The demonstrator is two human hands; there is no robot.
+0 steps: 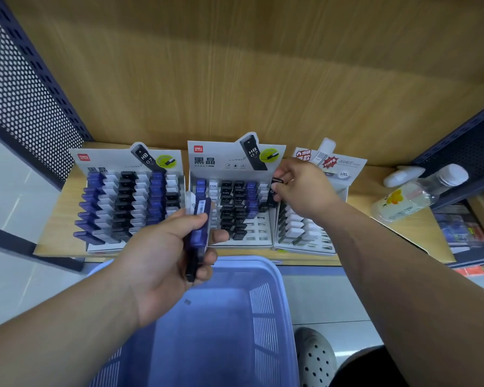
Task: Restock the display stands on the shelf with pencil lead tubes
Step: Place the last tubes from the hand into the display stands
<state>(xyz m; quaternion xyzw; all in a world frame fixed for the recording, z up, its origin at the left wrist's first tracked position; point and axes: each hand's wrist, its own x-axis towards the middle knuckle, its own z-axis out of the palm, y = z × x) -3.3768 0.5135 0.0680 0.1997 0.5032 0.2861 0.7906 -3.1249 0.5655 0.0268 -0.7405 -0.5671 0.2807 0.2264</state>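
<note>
Mid-restock. My right hand (302,188) pinched one black tube (275,189); left hand (162,255) gripped spare tubes (199,224). Next, I judged: seat it upright in the stand (260,233), empty slots just beneath that hand.

Both forearms run bare from the lower corners of the frame to the left hand (162,263) and the right hand (305,188). A faint pale band (291,180), perhaps a ring, shows on a right finger. At lower right sits a pale grey clog (316,358) with round holes, beside a dark garment (361,367).
</note>
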